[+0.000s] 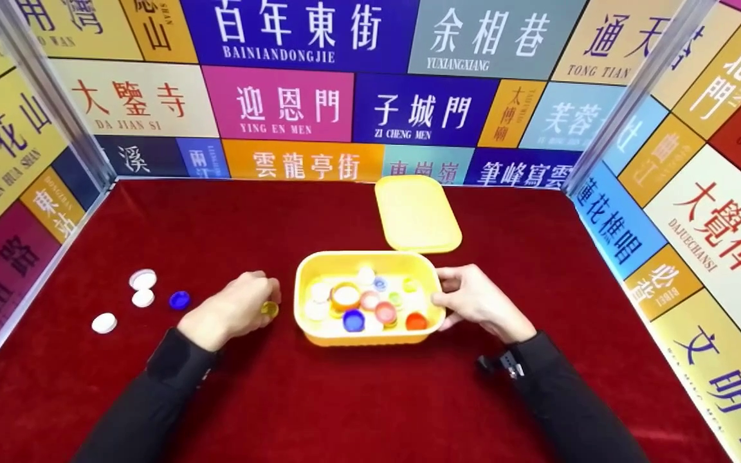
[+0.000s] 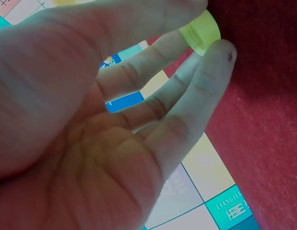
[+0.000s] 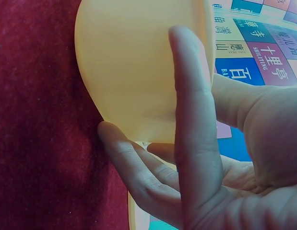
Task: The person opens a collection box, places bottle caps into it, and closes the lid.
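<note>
My left hand (image 1: 238, 308) pinches a small yellow bottle cap (image 1: 270, 309) between thumb and fingertip, just above or at the cloth left of the box. That cap (image 2: 204, 31) shows its edge in the left wrist view. At its right end, a yellow plastic box (image 1: 367, 339) is gripped by my right hand (image 1: 478, 301). The right wrist view has fingers spread over the box's outer wall (image 3: 131, 67) and bottom edge. Inside lie several caps, among them a blue cap (image 1: 353, 320), a red cap (image 1: 416, 321) and white ones.
On the red cloth (image 1: 345, 405) at left are a blue cap (image 1: 180, 299) and white caps, one of them (image 1: 104, 323) nearer the front. A yellow lid (image 1: 419, 215) lies behind the box. Printed panels (image 1: 280, 103) wall the back and sides.
</note>
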`<state>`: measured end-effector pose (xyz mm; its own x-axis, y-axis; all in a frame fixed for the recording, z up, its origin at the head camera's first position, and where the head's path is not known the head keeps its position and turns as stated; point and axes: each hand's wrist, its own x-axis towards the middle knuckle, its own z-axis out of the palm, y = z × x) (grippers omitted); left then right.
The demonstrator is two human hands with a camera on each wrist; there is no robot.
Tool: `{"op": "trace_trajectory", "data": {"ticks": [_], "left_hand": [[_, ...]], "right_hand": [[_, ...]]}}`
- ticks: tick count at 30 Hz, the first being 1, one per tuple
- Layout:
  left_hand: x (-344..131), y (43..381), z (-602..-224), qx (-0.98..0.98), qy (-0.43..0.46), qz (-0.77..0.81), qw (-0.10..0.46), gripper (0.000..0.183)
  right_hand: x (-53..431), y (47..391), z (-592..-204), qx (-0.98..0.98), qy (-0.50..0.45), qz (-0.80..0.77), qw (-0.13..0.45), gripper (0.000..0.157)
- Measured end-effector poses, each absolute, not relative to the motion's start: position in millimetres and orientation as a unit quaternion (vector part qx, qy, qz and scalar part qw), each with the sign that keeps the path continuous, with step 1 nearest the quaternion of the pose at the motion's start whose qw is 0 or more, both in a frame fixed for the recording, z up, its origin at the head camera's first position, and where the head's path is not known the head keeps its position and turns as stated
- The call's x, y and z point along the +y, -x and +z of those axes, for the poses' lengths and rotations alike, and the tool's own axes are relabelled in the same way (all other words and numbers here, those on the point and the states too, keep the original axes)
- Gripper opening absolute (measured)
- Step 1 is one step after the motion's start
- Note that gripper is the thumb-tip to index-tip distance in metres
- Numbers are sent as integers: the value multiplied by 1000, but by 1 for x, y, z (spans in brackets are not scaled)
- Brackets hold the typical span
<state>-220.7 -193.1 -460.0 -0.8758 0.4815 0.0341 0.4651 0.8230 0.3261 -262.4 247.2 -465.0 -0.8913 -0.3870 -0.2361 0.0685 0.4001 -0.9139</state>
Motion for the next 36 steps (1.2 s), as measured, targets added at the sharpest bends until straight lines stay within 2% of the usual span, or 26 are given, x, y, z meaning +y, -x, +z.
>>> {"op": "trace_trajectory", "data": {"ticks": [15, 24, 28, 32, 36], "left_hand": [[-195, 221, -459, 954, -249, 169, 7, 16], [-195, 223, -450, 942, -220, 225, -118, 21], [-185, 224, -446, 926, -221, 266, -153, 28], [-173, 223, -446, 906, -251, 306, -150, 30], [-162, 217, -448, 895, -292, 317, -120, 30]], "right_hand": [[248, 260, -464, 812, 92, -537, 210, 55], [248, 261, -464, 813, 92, -534, 210, 53], [248, 262, -464, 809, 90, -540, 214, 54], [248, 262, -464, 809, 89, -541, 214, 53], [248, 262, -464, 810, 91, -539, 213, 53]]}}
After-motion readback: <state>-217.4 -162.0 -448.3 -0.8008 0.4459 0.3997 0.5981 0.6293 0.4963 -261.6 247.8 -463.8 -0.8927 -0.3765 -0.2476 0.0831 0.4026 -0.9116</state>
